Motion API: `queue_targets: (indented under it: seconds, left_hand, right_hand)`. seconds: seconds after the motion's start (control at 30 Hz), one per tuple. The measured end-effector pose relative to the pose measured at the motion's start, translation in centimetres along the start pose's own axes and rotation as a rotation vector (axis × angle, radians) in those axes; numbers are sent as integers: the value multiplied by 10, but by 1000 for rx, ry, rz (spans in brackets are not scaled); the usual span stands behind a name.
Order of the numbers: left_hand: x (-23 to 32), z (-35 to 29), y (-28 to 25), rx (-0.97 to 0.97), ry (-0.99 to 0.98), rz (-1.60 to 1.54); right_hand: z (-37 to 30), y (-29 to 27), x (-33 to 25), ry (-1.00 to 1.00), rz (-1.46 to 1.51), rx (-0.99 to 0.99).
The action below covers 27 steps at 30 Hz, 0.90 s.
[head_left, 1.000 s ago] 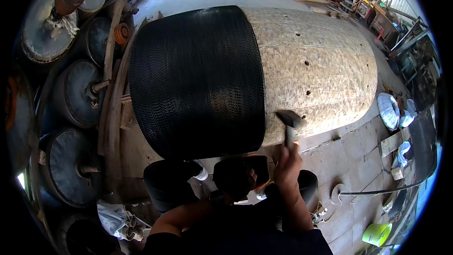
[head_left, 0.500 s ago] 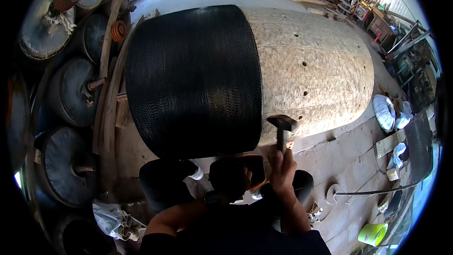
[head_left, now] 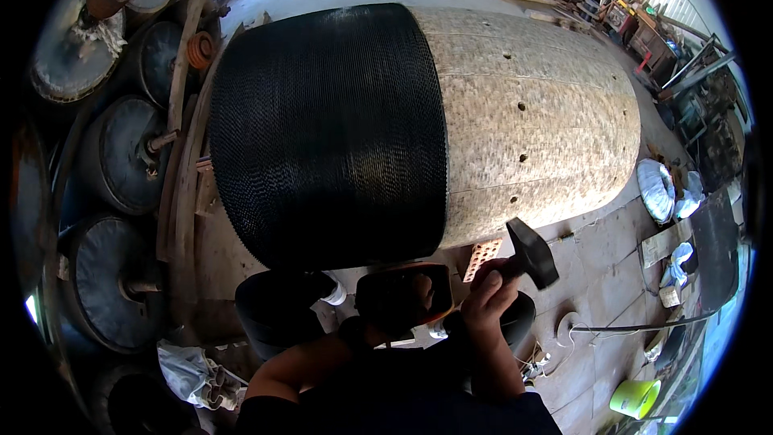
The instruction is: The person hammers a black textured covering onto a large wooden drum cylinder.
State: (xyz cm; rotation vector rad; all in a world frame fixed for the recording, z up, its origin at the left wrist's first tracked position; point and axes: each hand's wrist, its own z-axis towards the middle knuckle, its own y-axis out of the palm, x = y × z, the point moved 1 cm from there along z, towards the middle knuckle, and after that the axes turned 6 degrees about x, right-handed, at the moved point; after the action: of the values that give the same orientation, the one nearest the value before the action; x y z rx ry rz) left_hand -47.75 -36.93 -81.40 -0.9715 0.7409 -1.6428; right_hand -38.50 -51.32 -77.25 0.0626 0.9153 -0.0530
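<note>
The person's right hand [head_left: 489,298] had its fingers closed round the handle of one hammer [head_left: 533,254], whose dark head was tilted outward beside the near lower edge of the big roller. The left hand [head_left: 421,290] was at an orange-rimmed container [head_left: 439,270] set between the knees; from where I stood, shadow hid how far its fingers were open and whether they had hold of anything. The container's contents were too dark to make out.

The one big roller lay on its side right in front of the person: a ridged black covering [head_left: 330,137] wrapped its left part, while its right part was a bare tan surface [head_left: 555,145] with at least four dark holes. One perforated brick [head_left: 481,261] sat on the floor [head_left: 600,282] near the hammer.

Off to the right stood a single yellow-green bucket [head_left: 628,399], its inside hard to read, and two pale bundles [head_left: 655,191] lay close together. At least four drums [head_left: 121,283] lined the left side.
</note>
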Motion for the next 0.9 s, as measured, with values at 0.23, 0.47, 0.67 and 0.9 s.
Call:
queue_targets:
  seconds: [0.23, 0.47, 0.67, 0.9]
  left_hand:
    - [-10, 7, -6, 225, 209, -80]
    - [-8, -14, 11, -184, 147, -98]
    - [-1, 3, -11, -178, 212, -80]
    - [3, 54, -63, -114, 159, -114]
  right_hand:
    - [-15, -2, 21, 160, -294, -246]
    - [-1, 15, 31, 262, -473, -274]
    - [-8, 3, 15, -62, -162, -20]
    - [-2, -5, 22, 246, -273, -197]
